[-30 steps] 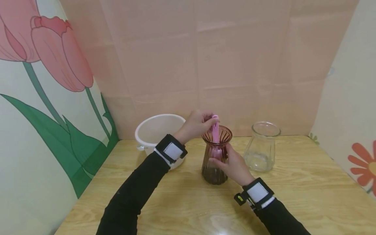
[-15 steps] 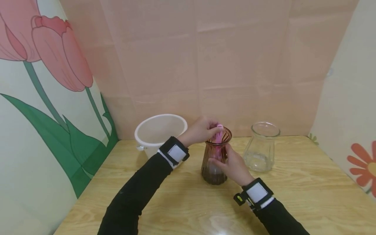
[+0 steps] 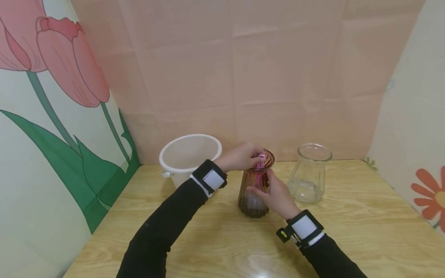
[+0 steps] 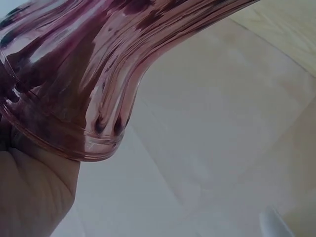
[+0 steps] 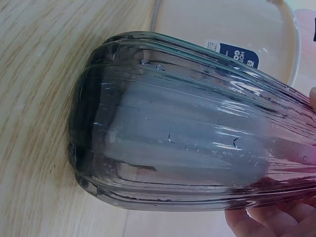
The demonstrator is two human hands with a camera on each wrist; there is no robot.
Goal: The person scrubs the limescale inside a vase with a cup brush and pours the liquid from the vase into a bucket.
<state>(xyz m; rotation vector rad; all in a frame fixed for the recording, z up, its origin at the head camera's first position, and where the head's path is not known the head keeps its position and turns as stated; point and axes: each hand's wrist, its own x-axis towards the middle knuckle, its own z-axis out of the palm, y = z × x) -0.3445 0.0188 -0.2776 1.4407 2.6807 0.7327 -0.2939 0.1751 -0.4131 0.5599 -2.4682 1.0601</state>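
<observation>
A ribbed glass vase (image 3: 251, 200), reddish at the top and greyish below, stands upright on the wooden table in the head view. My right hand (image 3: 281, 197) holds its body from the right, thumb in front. The left hand (image 3: 241, 156) is at the vase's mouth and pinches the pink handle of a bottle brush (image 3: 259, 165). Through the glass, the right wrist view shows the brush's pale, blurred head (image 5: 192, 133) inside the vase. In the left wrist view the flared rim (image 4: 98, 148) hides the left fingers.
Left of the vase stands a white bucket (image 3: 167, 166), partly behind the left forearm. A clear glass vase (image 3: 307, 175) stands to the right, with what looks like a little water at its bottom. Behind the wooden table (image 3: 215, 239) rises a pinkish sheet (image 3: 278, 77).
My left hand has moved down and slightly right, pushing the pink handle deeper into the vase, so less of it shows above the rim. The right hand stays in place on the vase.
</observation>
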